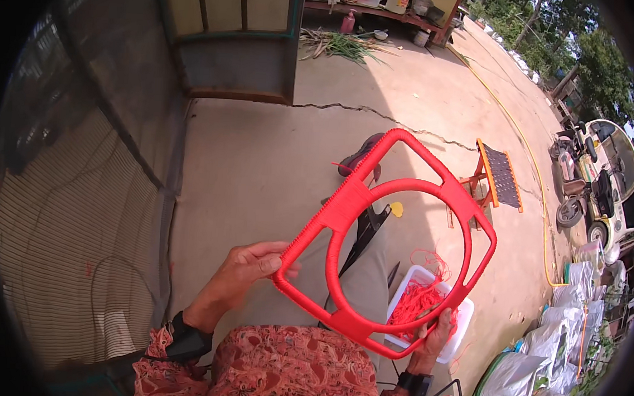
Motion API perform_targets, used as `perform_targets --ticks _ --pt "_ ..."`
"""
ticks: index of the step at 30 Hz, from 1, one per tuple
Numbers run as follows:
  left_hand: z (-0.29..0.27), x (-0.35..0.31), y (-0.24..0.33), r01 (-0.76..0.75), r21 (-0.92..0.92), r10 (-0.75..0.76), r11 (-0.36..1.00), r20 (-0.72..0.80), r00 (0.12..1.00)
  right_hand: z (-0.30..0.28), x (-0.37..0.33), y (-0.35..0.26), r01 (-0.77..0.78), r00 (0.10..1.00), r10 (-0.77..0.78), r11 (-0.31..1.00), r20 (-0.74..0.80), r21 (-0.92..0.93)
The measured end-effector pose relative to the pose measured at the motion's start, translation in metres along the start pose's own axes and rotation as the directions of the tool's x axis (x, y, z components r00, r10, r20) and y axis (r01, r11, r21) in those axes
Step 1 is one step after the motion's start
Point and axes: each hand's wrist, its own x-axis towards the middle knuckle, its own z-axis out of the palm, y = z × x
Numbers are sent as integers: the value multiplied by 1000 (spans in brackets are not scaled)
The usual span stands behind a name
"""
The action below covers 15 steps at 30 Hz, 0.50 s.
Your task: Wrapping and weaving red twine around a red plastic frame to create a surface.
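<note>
Above my lap I hold up a red cord-wrapped frame (pixel 351 197), a rounded square with a large ring set inside it. My left hand (pixel 245 274) pinches its left corner between thumb and fingers. On the lower right side, the fingers of my right hand (pixel 431 340) are wrapped round the frame's edge. Close to my right hand, partly behind the frame, a white plastic basin (pixel 462 322) on the ground holds a tangle of red cord (pixel 415 303). A short red end sticks out at the frame's upper left. My dark shoe (pixel 358 157) shows behind the frame.
A folding stool (pixel 499 175) with a dark woven seat stands ahead on the right. Green stalks (pixel 343 46) lie before a low table at the back. A yellow hose (pixel 540 181) crosses the concrete. White sacks (pixel 515 380) line the right, and a screen door (pixel 102 187) the left.
</note>
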Motion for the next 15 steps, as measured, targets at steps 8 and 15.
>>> perform_targets --ticks 8,15 --pt "1 34 18 100 -72 -101 992 -9 995 4 -9 8 -138 990 138 990 -18 -6" --pt "-4 43 22 184 -147 -188 972 -15 982 15 -1 6 -239 971 239 971 16 -12"
